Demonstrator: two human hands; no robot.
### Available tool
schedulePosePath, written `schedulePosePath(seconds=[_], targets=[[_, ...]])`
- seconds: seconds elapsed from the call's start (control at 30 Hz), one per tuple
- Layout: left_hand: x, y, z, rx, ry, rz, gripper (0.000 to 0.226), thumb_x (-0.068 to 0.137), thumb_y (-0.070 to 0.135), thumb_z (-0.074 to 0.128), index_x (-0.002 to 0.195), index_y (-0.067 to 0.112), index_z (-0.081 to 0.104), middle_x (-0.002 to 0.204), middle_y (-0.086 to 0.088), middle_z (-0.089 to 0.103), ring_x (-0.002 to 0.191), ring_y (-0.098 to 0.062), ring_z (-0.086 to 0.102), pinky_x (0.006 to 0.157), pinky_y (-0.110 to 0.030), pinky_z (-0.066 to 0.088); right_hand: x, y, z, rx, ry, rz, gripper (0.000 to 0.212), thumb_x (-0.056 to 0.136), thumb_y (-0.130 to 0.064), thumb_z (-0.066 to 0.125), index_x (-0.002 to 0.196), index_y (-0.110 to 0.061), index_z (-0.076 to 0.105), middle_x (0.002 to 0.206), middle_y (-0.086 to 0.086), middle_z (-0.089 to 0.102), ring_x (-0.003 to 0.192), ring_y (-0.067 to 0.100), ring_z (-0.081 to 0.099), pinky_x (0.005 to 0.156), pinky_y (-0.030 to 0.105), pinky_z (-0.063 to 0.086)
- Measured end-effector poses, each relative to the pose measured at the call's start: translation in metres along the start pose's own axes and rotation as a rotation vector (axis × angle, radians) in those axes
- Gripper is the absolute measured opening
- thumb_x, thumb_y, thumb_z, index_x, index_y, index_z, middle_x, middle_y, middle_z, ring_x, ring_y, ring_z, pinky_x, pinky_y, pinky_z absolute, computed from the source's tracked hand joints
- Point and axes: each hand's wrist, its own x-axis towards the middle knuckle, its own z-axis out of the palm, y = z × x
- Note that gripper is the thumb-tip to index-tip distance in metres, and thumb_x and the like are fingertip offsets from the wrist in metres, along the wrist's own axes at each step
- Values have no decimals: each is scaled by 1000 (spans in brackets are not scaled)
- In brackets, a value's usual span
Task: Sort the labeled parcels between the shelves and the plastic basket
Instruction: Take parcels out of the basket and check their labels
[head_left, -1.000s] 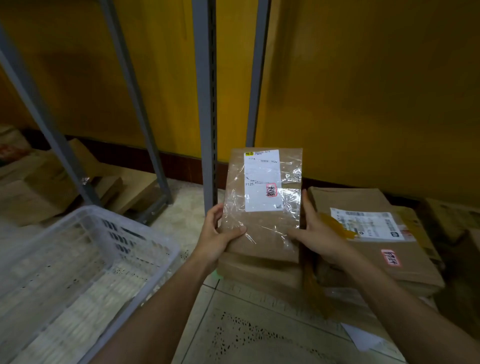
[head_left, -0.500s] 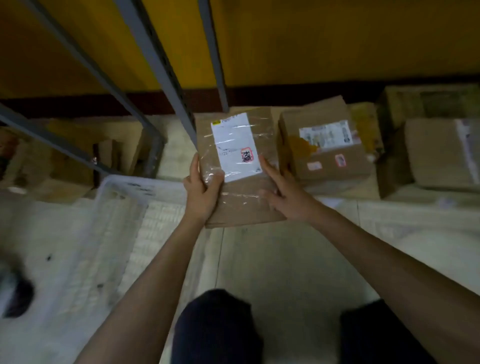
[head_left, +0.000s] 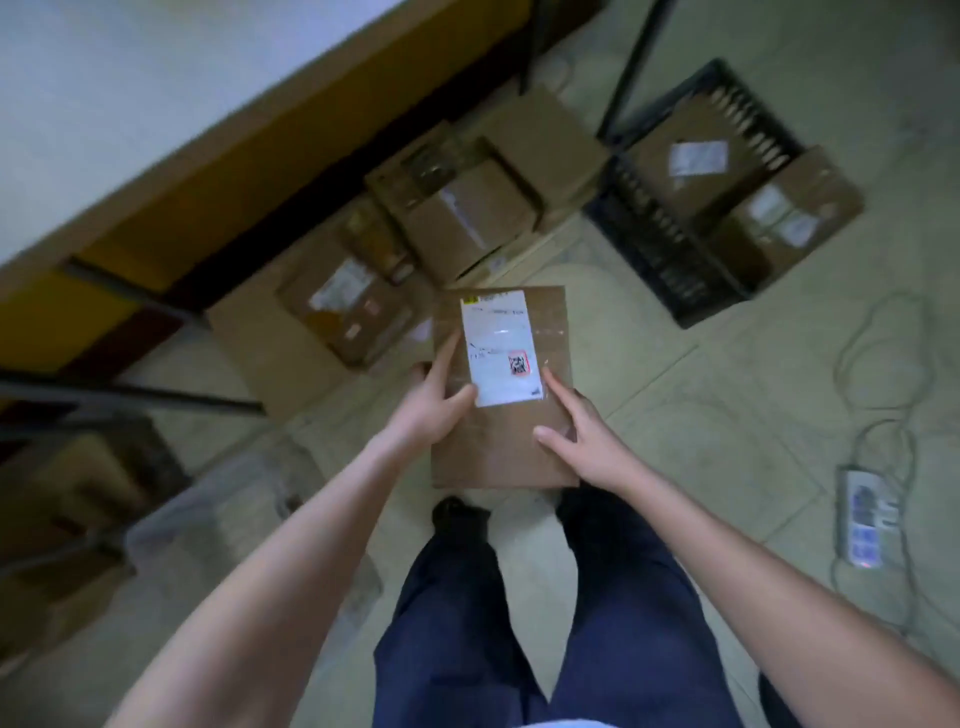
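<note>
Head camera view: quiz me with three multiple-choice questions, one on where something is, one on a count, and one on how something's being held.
1. Where is the power strip?
A) on a chair
B) on the floor at the person's right
C) in a hand

2. How many parcels lie in the dark crate?
A) two
B) none
C) five

3. How is the labeled parcel handled?
A) it lies untouched on the ground
B) one hand alone grips it
C) the left hand and right hand both grip it

Answers:
1 B: it lies flat on the tiles beyond the right arm.
2 A: two brown boxes with white labels sit inside its walls.
3 C: a thumb rests on its top face from each side.
</note>
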Motion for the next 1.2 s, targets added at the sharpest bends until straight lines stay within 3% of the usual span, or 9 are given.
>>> schedulePosePath(seconds=[0.07, 0.13, 0.23, 0.43, 0.53, 0.73, 0.9, 1.13, 1.2], targets=[[21, 57, 22, 65, -67, 111, 77, 77, 40, 48, 142, 48, 9, 138, -11, 47, 125, -28, 45, 93, -28, 38, -20, 9, -44, 72, 134, 22, 72, 89, -22, 58, 140, -48, 14, 143, 9, 30, 120, 23, 48, 94, 18, 43], [43, 110, 48, 88, -131, 188, 76, 79, 33, 51, 143, 46, 12, 129, -9, 53, 124, -27, 45, 97, -31, 39, -32, 18, -90, 129, 243, 33, 72, 88, -21, 59, 140, -47, 17, 142, 5, 30, 112, 16, 52, 81, 11, 47], [78, 185, 91, 110, -191, 215, 72, 85, 27, 53, 142, 48, 15, 107, 0, 52, 104, -16, 50, 86, -28, 40, -38, 35, -161, 200, 352, 47, 70, 89, -17, 59, 142, -41, 21, 144, -2, 29, 110, 24, 55, 62, 0, 42], [157, 296, 150, 90, -265, 301, 70, 90, 21, 53, 144, 42, 15, 68, 0, 50, 61, -13, 51, 60, -30, 44, -8, 61, -279, 290, 520, 21, 70, 88, -13, 60, 144, -32, 23, 147, 1, 25, 111, 34, 53, 63, 3, 46], [215, 337, 154, 71, -271, 301, 69, 89, 20, 57, 145, 37, 21, 95, 4, 60, 84, -11, 57, 77, -38, 52, 39, 58, -324, 328, 517, -27, 72, 87, -16, 61, 146, -26, 21, 148, 3, 27, 111, 16, 52, 71, 17, 53], [374, 395, 151, 101, -255, 267, 67, 86, 20, 64, 142, 33, 30, 147, -3, 31, 126, -11, 35, 96, -26, 37, 180, 61, -402, 375, 555, 34, 72, 89, -26, 58, 147, -23, 16, 148, 7, 27, 135, 26, 32, 106, 45, 39], [525, 422, 173, 309, -294, 265, 72, 87, 16, 62, 145, 29, 22, 152, -5, 26, 138, -22, 27, 110, -40, 32, 310, 100, -452, 417, 572, 94, 70, 93, -27, 52, 147, -33, 8, 150, 8, 16, 133, 29, 32, 107, 44, 37], [673, 425, 234, 328, -294, 223, 74, 89, 8, 58, 147, 21, 14, 148, -7, 33, 117, -6, 33, 96, -27, 35, 444, 171, -516, 366, 483, 147, 75, 95, -22, 43, 143, -40, -11, 154, 14, -15, 142, 39, 4, 111, 45, 22], [711, 417, 247, 391, -242, 240, 78, 87, 6, 60, 147, 14, 12, 151, -10, 27, 127, -9, 29, 100, -25, 28, 482, 193, -527, 300, 389, 182, 77, 95, -20, 44, 143, -39, -13, 155, 19, -11, 140, 42, 14, 109, 45, 28]])
